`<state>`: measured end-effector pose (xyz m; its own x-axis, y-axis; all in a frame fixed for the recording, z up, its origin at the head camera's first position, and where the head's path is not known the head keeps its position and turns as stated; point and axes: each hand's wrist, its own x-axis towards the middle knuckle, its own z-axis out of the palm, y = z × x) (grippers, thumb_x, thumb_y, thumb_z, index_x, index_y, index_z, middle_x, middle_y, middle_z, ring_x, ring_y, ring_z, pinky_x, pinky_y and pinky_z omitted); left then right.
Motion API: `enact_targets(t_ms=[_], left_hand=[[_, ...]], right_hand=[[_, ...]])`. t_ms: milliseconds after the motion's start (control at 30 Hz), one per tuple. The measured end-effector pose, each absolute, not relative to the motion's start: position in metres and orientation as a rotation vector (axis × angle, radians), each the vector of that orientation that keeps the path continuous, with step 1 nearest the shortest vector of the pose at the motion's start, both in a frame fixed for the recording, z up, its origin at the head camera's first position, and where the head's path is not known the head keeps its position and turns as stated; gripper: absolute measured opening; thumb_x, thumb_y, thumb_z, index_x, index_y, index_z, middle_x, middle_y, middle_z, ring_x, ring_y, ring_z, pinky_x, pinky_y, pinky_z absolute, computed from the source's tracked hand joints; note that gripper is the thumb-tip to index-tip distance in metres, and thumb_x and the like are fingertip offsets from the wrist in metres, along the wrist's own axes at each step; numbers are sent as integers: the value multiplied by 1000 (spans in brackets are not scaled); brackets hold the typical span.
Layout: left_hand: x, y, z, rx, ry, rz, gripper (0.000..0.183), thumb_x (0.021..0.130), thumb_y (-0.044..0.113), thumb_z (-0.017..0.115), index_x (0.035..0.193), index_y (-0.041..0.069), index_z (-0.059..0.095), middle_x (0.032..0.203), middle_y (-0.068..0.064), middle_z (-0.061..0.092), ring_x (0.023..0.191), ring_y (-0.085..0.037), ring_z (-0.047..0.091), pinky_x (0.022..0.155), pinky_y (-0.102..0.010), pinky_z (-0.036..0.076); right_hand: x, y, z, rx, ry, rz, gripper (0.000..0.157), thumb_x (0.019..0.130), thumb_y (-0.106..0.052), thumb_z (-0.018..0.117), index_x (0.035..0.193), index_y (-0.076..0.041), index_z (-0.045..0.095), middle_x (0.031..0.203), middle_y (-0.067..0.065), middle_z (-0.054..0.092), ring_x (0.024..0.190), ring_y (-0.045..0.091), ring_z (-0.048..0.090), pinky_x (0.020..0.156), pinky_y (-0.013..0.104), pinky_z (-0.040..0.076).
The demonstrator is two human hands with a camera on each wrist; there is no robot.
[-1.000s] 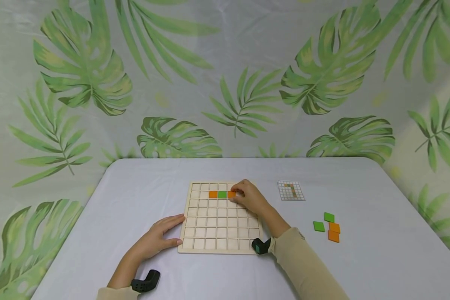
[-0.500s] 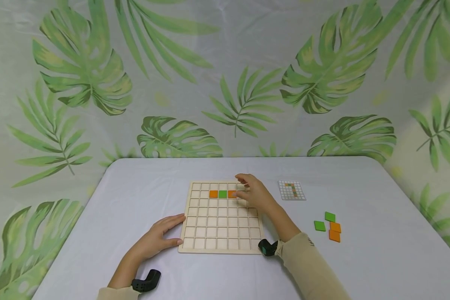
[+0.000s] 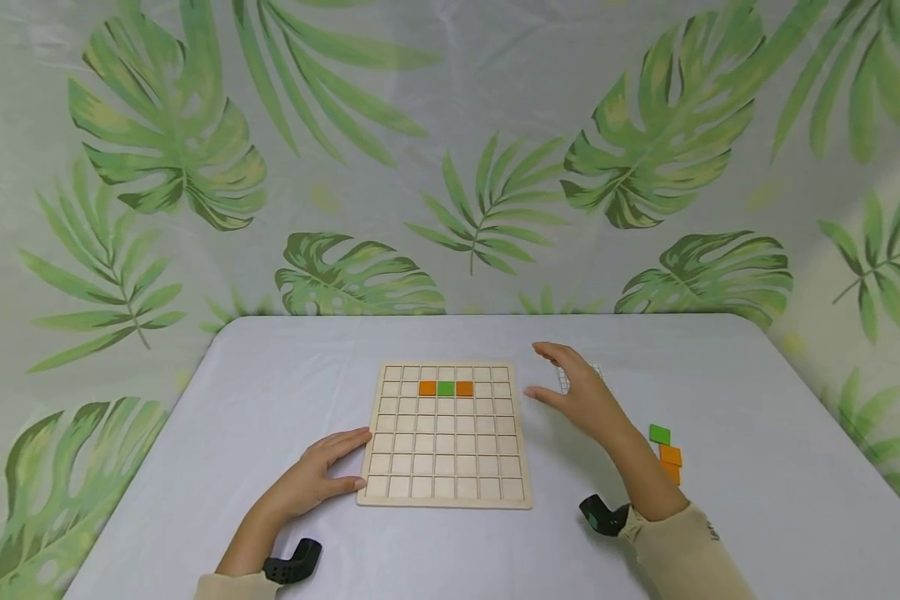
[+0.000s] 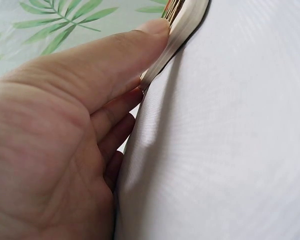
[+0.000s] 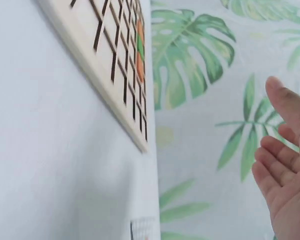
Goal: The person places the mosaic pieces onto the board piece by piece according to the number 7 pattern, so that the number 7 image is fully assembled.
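A wooden grid board point(image 3: 446, 450) lies flat on the white table. In its second row from the back sit an orange tile point(image 3: 427, 388), a green tile point(image 3: 446, 388) and another orange tile point(image 3: 464, 388), side by side. My left hand point(image 3: 311, 475) touches the board's left edge with thumb and fingertips; the left wrist view shows the thumb point(image 4: 140, 47) against the rim. Beyond the board's right edge, my right hand point(image 3: 577, 396) is raised with nothing in it, thumb and fingers spread apart. It partly covers a small printed grid card point(image 3: 563, 380).
Right of my right forearm lie a loose green tile point(image 3: 659, 434), an orange tile point(image 3: 671, 456) and a partly hidden orange tile point(image 3: 673, 473). A leaf-print cloth point(image 3: 480, 208) hangs behind the white table point(image 3: 450, 550).
My right hand has let go of the right-hand orange tile, which stays in the board, and has moved right over the card. The forearm now covers one loose green tile. My left hand stays put.
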<state>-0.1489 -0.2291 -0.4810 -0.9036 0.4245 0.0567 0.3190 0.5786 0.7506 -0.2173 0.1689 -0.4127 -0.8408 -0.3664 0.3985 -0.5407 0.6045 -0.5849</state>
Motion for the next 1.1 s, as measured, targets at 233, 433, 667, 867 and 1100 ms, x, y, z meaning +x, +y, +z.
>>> enact_targets(t_ms=[233,433,667,867,1100], left_hand=[[-149,-229,-482,631,2685,1243,69,75,34,71,134,10,44,138,-5,39,126,-31,31,99,-54,23],[-148,-229,-482,636,2708,1232,69,74,34,71,133,10,45,137,-6,40,125,-33,31,98,-55,24],[-148,-229,-480,601,2683,1219,69,75,35,70,134,11,44,138,-6,38,127,-32,28,100,-54,21],[-148,-228,-480,575,2680,1218,70,74,35,71,135,12,44,139,-5,38,128,-31,27,101,-54,20],[-148,-229,-479,555,2675,1220,71,74,36,71,135,12,43,139,-3,37,129,-30,27,101,-54,20]], right_hand=[[-193,211,-418,647,-2605,996,67,73,-23,74,131,-8,43,128,10,46,115,30,43,91,48,38],[-175,243,-430,579,-2672,954,67,74,-21,74,131,-7,42,127,13,45,113,34,43,87,52,39],[-163,271,-444,489,-2810,978,64,76,-28,71,128,-3,44,124,18,48,110,38,44,82,52,41],[-159,287,-456,472,-2876,978,58,76,-26,72,123,0,48,118,20,52,105,37,50,76,46,47],[-157,295,-466,464,-2912,955,45,75,-15,73,114,1,56,115,19,53,97,33,56,82,41,46]])
